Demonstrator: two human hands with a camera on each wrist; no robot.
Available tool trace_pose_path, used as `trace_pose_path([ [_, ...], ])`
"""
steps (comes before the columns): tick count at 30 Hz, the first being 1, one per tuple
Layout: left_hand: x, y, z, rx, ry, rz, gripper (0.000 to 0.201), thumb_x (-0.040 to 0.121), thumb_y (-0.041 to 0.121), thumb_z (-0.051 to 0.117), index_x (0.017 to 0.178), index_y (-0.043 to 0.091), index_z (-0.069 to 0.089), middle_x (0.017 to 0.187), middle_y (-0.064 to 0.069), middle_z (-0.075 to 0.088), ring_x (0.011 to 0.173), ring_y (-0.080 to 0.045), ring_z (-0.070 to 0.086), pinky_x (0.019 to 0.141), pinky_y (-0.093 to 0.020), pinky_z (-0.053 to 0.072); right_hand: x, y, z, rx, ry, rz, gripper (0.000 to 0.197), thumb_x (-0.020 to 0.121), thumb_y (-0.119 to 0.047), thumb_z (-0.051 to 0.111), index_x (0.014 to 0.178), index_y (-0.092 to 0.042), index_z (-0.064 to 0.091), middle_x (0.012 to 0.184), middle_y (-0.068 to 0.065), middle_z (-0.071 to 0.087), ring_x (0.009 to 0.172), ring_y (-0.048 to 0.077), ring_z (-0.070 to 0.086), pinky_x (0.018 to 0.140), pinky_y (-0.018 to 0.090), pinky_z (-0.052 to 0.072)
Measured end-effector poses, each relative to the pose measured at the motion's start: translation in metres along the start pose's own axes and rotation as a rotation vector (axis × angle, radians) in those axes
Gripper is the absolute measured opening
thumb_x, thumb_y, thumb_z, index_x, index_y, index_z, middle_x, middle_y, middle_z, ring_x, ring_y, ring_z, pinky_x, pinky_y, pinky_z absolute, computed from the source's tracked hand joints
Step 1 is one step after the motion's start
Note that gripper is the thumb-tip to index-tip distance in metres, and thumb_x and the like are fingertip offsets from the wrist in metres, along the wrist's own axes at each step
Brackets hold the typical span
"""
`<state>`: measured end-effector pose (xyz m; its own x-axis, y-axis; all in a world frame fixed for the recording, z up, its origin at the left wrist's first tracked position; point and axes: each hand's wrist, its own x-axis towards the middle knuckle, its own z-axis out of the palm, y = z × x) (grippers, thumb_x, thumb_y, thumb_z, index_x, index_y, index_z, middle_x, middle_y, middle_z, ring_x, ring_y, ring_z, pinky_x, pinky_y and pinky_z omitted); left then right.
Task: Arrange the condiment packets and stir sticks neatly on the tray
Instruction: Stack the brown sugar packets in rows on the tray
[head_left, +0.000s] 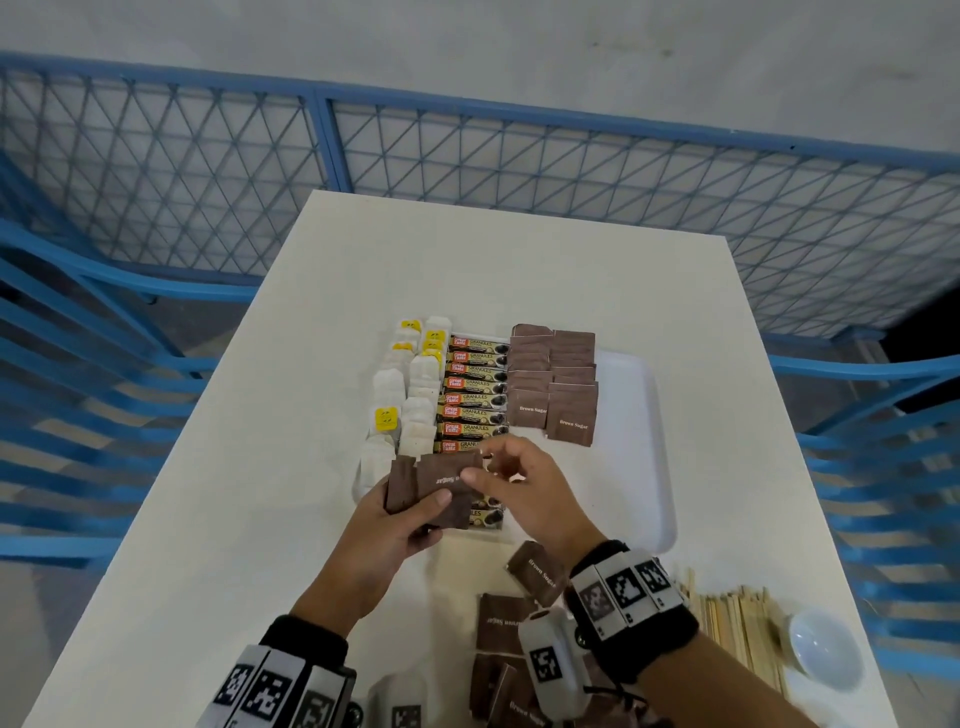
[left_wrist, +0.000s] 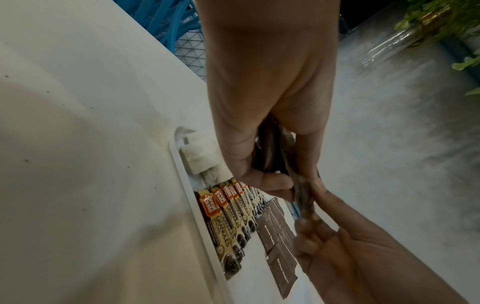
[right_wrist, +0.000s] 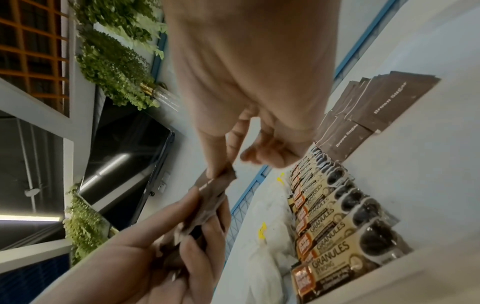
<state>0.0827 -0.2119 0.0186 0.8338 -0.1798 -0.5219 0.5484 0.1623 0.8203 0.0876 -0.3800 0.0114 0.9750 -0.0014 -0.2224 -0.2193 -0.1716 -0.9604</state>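
Left hand (head_left: 400, 514) grips a small fanned stack of brown sugar packets (head_left: 431, 486), thumb across the front, fingers curled behind; it is held just above the near edge of the tray (head_left: 657, 467). Right hand (head_left: 524, 483) pinches the top corner of the front packet between thumb and forefinger, other fingers loosely curled; the right wrist view shows the same pinch on the packet's upper edge. Judged step: peeling 1 packet off the held stack to add to the brown sugar rows (head_left: 553, 382), so the sugar section is partly filled. Next move likely calls for a clean separation of 1 packet only, then laying it label-up, overlapped in line with the 2 existing columns at the tray's middle-right; the packets are thin and slippery, so a double pick is a risk. Appearance: flat dark-brown paper sachets, white "Brown Sugar" print, lettering upside down in the held stack. On the tray: tea bags (head_left: 410, 395) at left in 2 columns, coffee granule sticks (head_left: 475, 387) in 1 shingled column at centre, bare white area at right. Loose sugar packets (head_left: 506, 629) lie on the table (head_left: 249, 467) near the person; wooden stir sticks (head_left: 737, 623) lie in a pile at near right, beside a white cup (head_left: 826, 649), not yet on the tray.
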Motion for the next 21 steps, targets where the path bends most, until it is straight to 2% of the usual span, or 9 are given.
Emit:
trace_pose_path([
  [2, 0.0, 0.001, -0.001, -0.046, 0.002, -0.005, 0.019, 0.086, 0.006, 0.061, 0.103, 0.015, 0.063, 0.083, 0.001, 0.074, 0.075, -0.01, 0.067, 0.062, -0.021, 0.053, -0.002, -0.003, -0.004, 0.068, 0.028, -0.006, 0.015, 0.083, -0.014, 0.068, 0.091, -0.025, 0.061, 0.062, -0.002, 0.047, 0.056, 0.007, 0.046, 0.055, 0.017, 0.042],
  [4, 0.001, 0.001, -0.002, -0.066, 0.0, -0.004, 0.018, 0.087, 0.007, 0.06, 0.103, 0.015, 0.062, 0.083, 0.002, 0.074, 0.074, -0.01, 0.067, 0.064, -0.023, 0.053, -0.005, -0.007, -0.008, 0.16, -0.021, 0.005, 0.011, 0.086, -0.011, 0.063, 0.096, -0.015, 0.06, 0.055, 0.001, 0.054, 0.047, 0.007, 0.048, 0.047, 0.015, 0.039],
  [7, 0.002, 0.001, -0.001, -0.064, -0.01, 0.002, 0.019, 0.087, 0.005, 0.06, 0.102, 0.016, 0.063, 0.085, 0.001, 0.074, 0.078, -0.011, 0.068, 0.067, -0.025, 0.052, -0.01, -0.012, -0.013, 0.288, -0.094, 0.051, 0.009, 0.089, -0.008, 0.058, 0.099, -0.009, 0.058, 0.071, 0.005, 0.071, 0.056, 0.014, 0.061, 0.048, 0.018, 0.041],
  [10, 0.002, -0.001, -0.001, -0.059, -0.007, -0.003, 0.018, 0.088, 0.003, 0.059, 0.1, 0.015, 0.063, 0.084, 0.0, 0.073, 0.076, -0.012, 0.067, 0.066, -0.024, 0.053, -0.013, -0.013, -0.019, 0.393, -0.086, 0.114, 0.013, 0.094, -0.016, 0.05, 0.093, -0.007, 0.06, 0.085, 0.009, 0.073, 0.066, 0.017, 0.065, 0.052, 0.02, 0.043],
  [12, 0.002, -0.002, -0.003, -0.059, 0.005, -0.011, 0.017, 0.088, 0.001, 0.058, 0.1, 0.013, 0.062, 0.081, -0.001, 0.072, 0.071, -0.011, 0.067, 0.062, -0.023, 0.053, -0.012, -0.01, -0.023, 0.419, -0.036, 0.133, 0.016, 0.093, -0.016, 0.05, 0.087, -0.005, 0.061, 0.082, 0.005, 0.072, 0.064, 0.015, 0.063, 0.051, 0.02, 0.044],
  [15, 0.002, -0.004, -0.005, -0.067, 0.024, -0.018, 0.02, 0.088, 0.002, 0.058, 0.105, 0.013, 0.061, 0.089, -0.003, 0.071, 0.075, -0.012, 0.068, 0.06, -0.021, 0.054, -0.004, 0.002, -0.034, 0.394, 0.051, 0.125, 0.005, 0.088, -0.003, 0.058, 0.085, -0.005, 0.061, 0.074, 0.003, 0.069, 0.062, 0.014, 0.06, 0.051, 0.019, 0.044],
  [18, 0.002, -0.003, -0.007, -0.07, 0.026, -0.021, 0.021, 0.089, 0.003, 0.057, 0.106, 0.014, 0.061, 0.094, -0.005, 0.071, 0.078, -0.014, 0.067, 0.061, -0.021, 0.054, 0.009, 0.015, -0.046, 0.317, 0.182, 0.135, 0.013, 0.084, 0.004, 0.061, 0.089, -0.008, 0.058, 0.078, 0.008, 0.065, 0.063, 0.015, 0.064, 0.054, 0.019, 0.05],
  [21, 0.002, -0.003, -0.007, -0.073, 0.029, -0.025, 0.021, 0.089, 0.003, 0.057, 0.105, 0.014, 0.061, 0.095, -0.005, 0.071, 0.079, -0.014, 0.067, 0.062, -0.022, 0.054, 0.025, 0.029, -0.055, 0.187, 0.329, 0.164, 0.025, 0.083, 0.003, 0.064, 0.096, -0.013, 0.049, 0.083, 0.008, 0.064, 0.065, 0.018, 0.065, 0.059, 0.022, 0.054],
])
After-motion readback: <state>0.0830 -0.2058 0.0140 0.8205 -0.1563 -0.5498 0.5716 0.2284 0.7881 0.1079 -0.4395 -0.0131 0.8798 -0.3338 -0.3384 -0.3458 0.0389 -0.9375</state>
